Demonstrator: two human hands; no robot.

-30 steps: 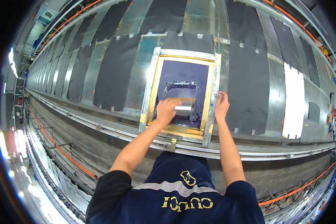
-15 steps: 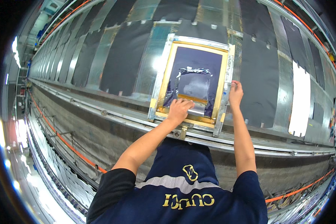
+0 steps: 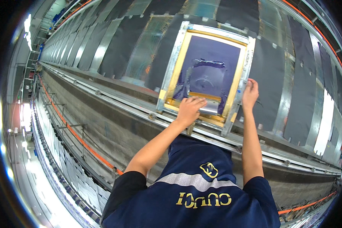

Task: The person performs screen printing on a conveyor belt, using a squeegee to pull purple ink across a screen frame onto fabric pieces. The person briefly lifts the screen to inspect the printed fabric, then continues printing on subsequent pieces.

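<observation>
A screen-printing frame (image 3: 173, 64) with whitish metal bars lies at a slant over the long table, by its near rail. Inside its yellow border, the dark purple mesh (image 3: 216, 49) carries a wet streak and a glossy patch of ink. My left hand (image 3: 190, 110) is closed on a squeegee (image 3: 210, 109) with a metal blade and brownish bar, set across the frame's near end. My fingers partly cover its left part. At the frame's right bar, my right hand (image 3: 250, 95) grips the edge, thumb and fingers pressed together.
Dark sheets (image 3: 123, 49) and glassy strips (image 3: 144, 53) alternate along the table. One white sheet (image 3: 325, 121) lies far right. A metal rail (image 3: 121, 100) runs along the near edge, before my waist. An orange line (image 3: 74, 137) passes lower left, beside a rack of pale sheets (image 3: 70, 174).
The frame, with both hands still on it and the squeegee, has shifted left along the table; the white sheet is farther from it. My view has turned somewhat too.
</observation>
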